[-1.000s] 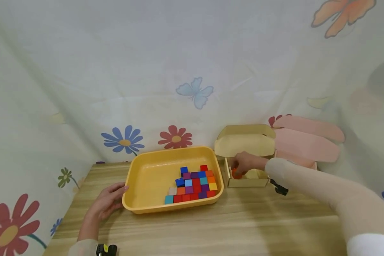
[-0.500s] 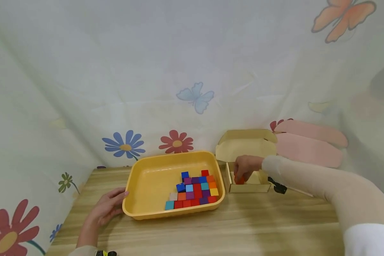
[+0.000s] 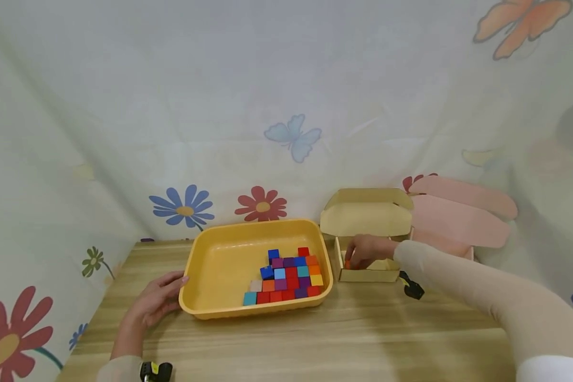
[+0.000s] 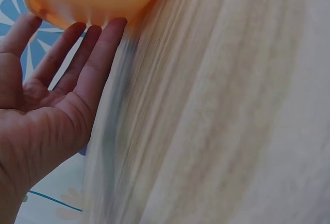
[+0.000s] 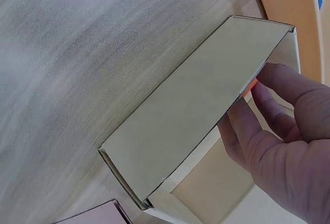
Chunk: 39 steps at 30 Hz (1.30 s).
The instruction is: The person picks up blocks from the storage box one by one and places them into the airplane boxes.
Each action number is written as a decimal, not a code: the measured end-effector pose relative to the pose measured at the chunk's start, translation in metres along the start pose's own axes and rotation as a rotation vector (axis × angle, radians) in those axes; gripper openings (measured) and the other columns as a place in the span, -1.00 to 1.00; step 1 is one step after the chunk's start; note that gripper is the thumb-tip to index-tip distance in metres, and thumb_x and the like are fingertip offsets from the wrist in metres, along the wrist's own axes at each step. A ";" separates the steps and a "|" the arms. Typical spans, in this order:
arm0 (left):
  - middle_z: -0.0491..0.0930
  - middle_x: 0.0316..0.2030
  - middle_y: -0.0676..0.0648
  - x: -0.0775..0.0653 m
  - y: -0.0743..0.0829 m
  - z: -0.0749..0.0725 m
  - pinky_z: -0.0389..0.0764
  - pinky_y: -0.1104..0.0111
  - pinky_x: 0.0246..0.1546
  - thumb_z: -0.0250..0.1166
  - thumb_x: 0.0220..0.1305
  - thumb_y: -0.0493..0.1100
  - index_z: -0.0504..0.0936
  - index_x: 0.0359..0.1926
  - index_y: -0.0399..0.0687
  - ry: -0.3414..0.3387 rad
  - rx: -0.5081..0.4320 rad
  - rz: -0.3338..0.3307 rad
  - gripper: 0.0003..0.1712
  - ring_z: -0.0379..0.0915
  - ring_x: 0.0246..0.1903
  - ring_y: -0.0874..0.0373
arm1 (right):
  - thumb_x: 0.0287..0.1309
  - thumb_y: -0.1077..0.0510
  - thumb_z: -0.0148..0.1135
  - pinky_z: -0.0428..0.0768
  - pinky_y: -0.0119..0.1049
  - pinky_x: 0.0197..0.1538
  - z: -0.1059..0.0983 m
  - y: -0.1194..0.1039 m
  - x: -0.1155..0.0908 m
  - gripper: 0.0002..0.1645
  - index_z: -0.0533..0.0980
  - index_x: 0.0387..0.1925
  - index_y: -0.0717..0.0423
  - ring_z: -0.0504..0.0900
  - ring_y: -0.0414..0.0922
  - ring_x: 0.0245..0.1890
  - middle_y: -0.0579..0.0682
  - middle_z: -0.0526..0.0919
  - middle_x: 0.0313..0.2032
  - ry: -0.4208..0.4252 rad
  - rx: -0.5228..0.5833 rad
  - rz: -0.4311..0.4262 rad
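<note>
My left hand (image 3: 159, 298) lies at the left end of the yellow tray (image 3: 219, 313). Its extended fingertips touch the tray's outer wall (image 4: 98, 2) in the left wrist view. Many coloured cubes (image 3: 291, 272) sit in the tray's right part, mostly in close rows. My right hand (image 3: 367, 250) reaches down into the open cream cardboard box (image 3: 370, 275). In the right wrist view, thumb and fingers pinch an orange block (image 5: 249, 87) just inside the box's front wall (image 5: 185, 95). That wall and the fingers hide most of the block.
An open pink cardboard box (image 3: 458, 215) stands right of the cream one, partly behind the right sleeve (image 3: 449, 270). Both lids are raised. A wooden-grain table (image 3: 286, 350) carries everything, and a curtain with flowers and butterflies (image 3: 286, 79) hangs behind it.
My right hand has stayed in the cream box with the orange block, shifting slightly within it. My left hand and the tray stay together; the whole view shifts a little.
</note>
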State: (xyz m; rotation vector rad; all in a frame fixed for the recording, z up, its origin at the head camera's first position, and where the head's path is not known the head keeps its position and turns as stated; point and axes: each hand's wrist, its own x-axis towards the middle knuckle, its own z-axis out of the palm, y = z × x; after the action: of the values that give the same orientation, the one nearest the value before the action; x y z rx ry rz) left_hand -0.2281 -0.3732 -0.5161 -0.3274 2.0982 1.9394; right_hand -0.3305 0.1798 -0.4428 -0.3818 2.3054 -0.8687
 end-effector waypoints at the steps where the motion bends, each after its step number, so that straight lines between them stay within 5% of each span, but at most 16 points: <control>1: 0.41 0.34 -0.23 0.000 0.000 -0.001 0.65 0.09 0.07 0.28 0.45 0.10 0.20 0.53 -0.19 -0.009 0.001 -0.001 -0.17 0.58 0.08 0.06 | 0.14 0.42 0.26 0.73 -0.13 -0.14 0.000 0.000 0.000 -0.71 0.61 -0.07 0.34 0.59 -0.14 -0.45 0.12 0.72 -0.32 -0.002 0.013 0.006; 9: 0.45 0.32 -0.21 -0.001 -0.001 0.000 0.65 0.09 0.07 0.28 0.45 0.08 0.21 0.53 -0.18 -0.016 -0.031 -0.007 -0.18 0.60 0.07 0.06 | 0.10 0.44 0.23 0.71 -0.20 -0.18 -0.001 -0.001 -0.001 -0.62 0.58 0.01 0.42 0.57 -0.16 -0.46 0.13 0.71 -0.31 -0.013 0.088 -0.022; 15: 0.42 0.34 -0.21 -0.004 0.001 0.003 0.66 0.13 0.06 0.27 0.46 0.10 0.19 0.54 -0.19 -0.007 -0.020 0.022 -0.16 0.60 0.06 0.11 | 0.07 0.46 0.20 0.72 -0.20 -0.25 -0.002 -0.008 0.000 -0.56 0.61 0.05 0.38 0.52 -0.16 -0.52 0.02 0.59 -0.46 0.043 -0.012 -0.003; 18: 0.43 0.34 -0.22 -0.006 0.004 0.005 0.67 0.15 0.04 0.27 0.45 0.11 0.20 0.54 -0.20 0.014 -0.014 0.025 -0.16 0.60 0.05 0.12 | 0.19 0.40 0.23 0.74 -0.16 -0.24 -0.008 -0.014 -0.001 -0.66 0.63 0.02 0.33 0.59 -0.10 -0.45 0.04 0.62 -0.40 0.088 -0.180 -0.037; 22: 0.39 0.37 -0.26 -0.008 0.006 0.007 0.66 0.14 0.05 0.26 0.46 0.12 0.19 0.54 -0.21 0.018 -0.003 0.013 -0.16 0.60 0.06 0.10 | 0.25 0.34 0.27 0.70 -0.11 -0.17 -0.016 -0.027 -0.010 -0.79 0.65 -0.09 0.31 0.66 0.05 -0.23 0.14 0.69 -0.20 0.189 -0.493 -0.182; 25: 0.32 0.41 -0.30 -0.008 0.007 0.007 0.66 0.14 0.07 0.26 0.45 0.14 0.18 0.54 -0.20 0.022 0.006 0.010 -0.13 0.59 0.07 0.11 | 0.21 0.34 0.29 0.65 -0.05 -0.08 -0.018 -0.038 -0.015 -0.82 0.65 -0.15 0.31 0.63 0.08 -0.16 0.18 0.69 -0.19 0.280 -0.618 -0.278; 33: 0.35 0.38 -0.30 -0.006 0.007 0.006 0.68 0.16 0.03 0.25 0.47 0.12 0.15 0.55 -0.24 0.016 0.000 0.028 -0.13 0.60 0.04 0.13 | 0.23 0.32 0.31 0.65 -0.06 0.00 -0.006 -0.071 -0.012 -0.82 0.66 -0.13 0.28 0.63 0.05 -0.15 0.17 0.70 -0.16 0.329 -0.605 -0.335; 39: 0.37 0.36 -0.28 -0.007 0.002 0.007 0.69 0.17 0.00 0.27 0.46 0.09 0.15 0.55 -0.26 0.027 -0.007 0.023 -0.13 0.60 0.01 0.16 | 0.25 0.27 0.35 0.62 -0.17 0.00 0.017 -0.090 0.005 -0.82 0.66 -0.11 0.20 0.54 -0.04 -0.20 0.05 0.67 -0.20 0.257 -0.581 -0.307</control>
State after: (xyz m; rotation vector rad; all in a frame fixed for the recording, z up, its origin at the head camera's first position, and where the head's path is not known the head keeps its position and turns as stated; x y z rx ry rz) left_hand -0.2216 -0.3660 -0.5121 -0.3342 2.1214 1.9659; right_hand -0.3198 0.1028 -0.3948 -0.9390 2.7675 -0.3752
